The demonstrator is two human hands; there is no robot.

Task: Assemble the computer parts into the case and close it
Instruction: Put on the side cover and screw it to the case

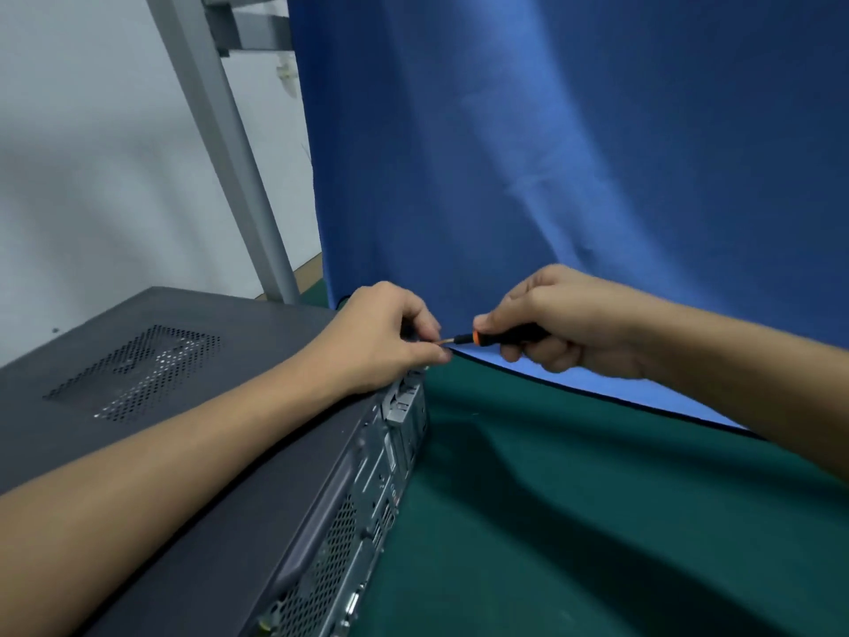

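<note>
While the closed computer case (193, 406) is lying on the green desk (574, 521), the right hand (569, 324) is gripping a screwdriver (496, 337), the left hand (386, 337) pinching its tip at the case's rear upper corner.

Case lid (183, 406): dark grey sheet metal, matt painted, smooth, with a perforated vent patch. Rear panel (367, 521): bare silvery metal, dull sheen, punched mesh. Screwdriver (500, 337): black handle with orange collar — plastic by its look, faintly glossy. Backdrop (551, 154): blue cloth, matt, softly creased. Table cover (574, 521): green, matt — cloth-like. Post (232, 154): smooth grey painted metal.
</note>
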